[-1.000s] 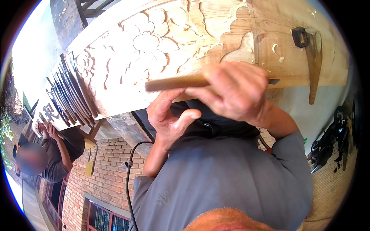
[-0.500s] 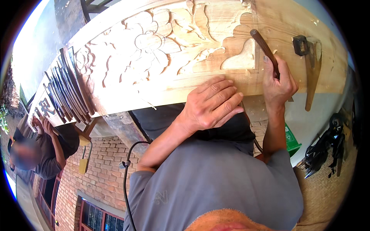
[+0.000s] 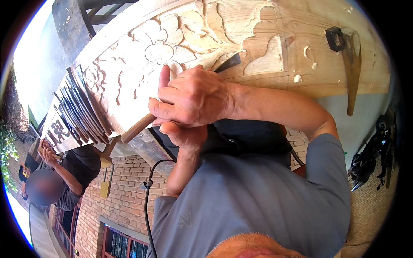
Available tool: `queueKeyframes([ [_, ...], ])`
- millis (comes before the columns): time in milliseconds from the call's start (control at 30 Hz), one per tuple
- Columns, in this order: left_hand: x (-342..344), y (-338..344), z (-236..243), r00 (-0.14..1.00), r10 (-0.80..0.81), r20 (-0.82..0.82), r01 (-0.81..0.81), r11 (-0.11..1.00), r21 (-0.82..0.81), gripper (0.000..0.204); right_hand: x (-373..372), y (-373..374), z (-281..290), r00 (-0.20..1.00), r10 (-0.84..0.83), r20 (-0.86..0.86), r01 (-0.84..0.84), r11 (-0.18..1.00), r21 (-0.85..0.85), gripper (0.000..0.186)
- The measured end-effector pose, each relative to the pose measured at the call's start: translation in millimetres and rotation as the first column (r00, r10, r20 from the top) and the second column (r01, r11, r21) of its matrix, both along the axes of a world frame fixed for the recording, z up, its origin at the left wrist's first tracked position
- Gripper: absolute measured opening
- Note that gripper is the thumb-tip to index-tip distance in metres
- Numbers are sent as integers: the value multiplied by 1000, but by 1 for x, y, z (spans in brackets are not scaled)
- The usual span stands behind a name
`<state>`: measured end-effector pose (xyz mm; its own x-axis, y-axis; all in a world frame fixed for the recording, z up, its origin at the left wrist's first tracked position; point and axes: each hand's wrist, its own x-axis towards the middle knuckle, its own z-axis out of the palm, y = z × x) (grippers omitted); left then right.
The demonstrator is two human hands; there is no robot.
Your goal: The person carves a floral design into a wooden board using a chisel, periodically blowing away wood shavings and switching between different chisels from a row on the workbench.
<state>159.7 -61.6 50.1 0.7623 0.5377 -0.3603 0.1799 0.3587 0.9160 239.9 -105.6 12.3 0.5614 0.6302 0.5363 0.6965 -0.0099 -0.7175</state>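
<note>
A chisel with a wooden handle (image 3: pixel 140 127) and a flat dark blade (image 3: pixel 228 63) lies slantwise over the near part of a carved wooden board (image 3: pixel 258 79). My right hand (image 3: pixel 195 96) reaches across to the left and is closed round it, the handle end sticking out at lower left. Close beneath it is my left hand (image 3: pixel 188 136), whose fingers are mostly hidden by the right hand. The blade points to the upper right, by the scalloped edge of the carving. Petals, leaves and a round flower centre (image 3: pixel 159 52) stand out in relief.
Several slim carving tools (image 3: pixel 84 109) lie in a row on the board's left part. At the right is a dark-headed tool with a wooden handle (image 3: pixel 352 81), among loose shavings (image 3: pixel 297 78). Another person (image 3: pixel 71 172) works at the far left end. A black cable (image 3: pixel 147 206) hangs beside me.
My right hand has swung from the right to the left over my left hand, bringing the chisel with it. The blade, hidden before, now shows. My left hand has shifted left and down.
</note>
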Motion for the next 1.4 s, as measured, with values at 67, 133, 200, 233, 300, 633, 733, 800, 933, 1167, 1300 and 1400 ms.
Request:
queueKeyframes([
  [67,-5,12,-5,996,73,56,-64,987,-146,117,6,4,-5,998,59,8,-59,996,-64,24],
  [133,-10,19,-9,986,105,129,-59,946,-319,112,8,5,-5,997,76,-13,-77,996,-34,25],
  [200,-12,17,-8,998,0,64,5,997,-81,108,8,7,-6,995,93,-34,-93,996,-6,27],
  [233,-13,17,-8,999,-30,34,31,1000,-2,107,8,9,-7,992,114,-44,-113,993,33,28],
  [300,-16,18,-11,989,-54,139,68,993,-93,99,8,9,-6,989,139,-55,-135,988,71,29],
  [633,-35,27,-25,981,-103,162,134,971,-197,130,17,5,5,981,176,-79,-171,983,72,33],
  [733,-27,25,-22,966,-72,248,133,962,-237,130,13,9,-5,981,171,-95,-165,984,61,33],
  [800,-24,24,-22,955,-54,290,133,957,-258,131,12,10,-9,980,158,-123,-147,985,94,33],
  [933,-27,28,-24,960,-74,268,155,943,-295,125,13,11,-7,983,129,-129,-113,986,121,32],
  [1167,-24,32,-13,990,-110,-88,86,967,-241,120,20,6,-1,994,82,-75,-74,992,100,32],
  [1300,-24,42,-23,973,-223,-56,207,956,-207,114,20,4,-11,980,104,-171,-76,984,163,32],
  [1400,-29,34,-20,971,-209,119,216,975,-53,108,13,5,1,997,76,-7,-74,987,140,29],
])
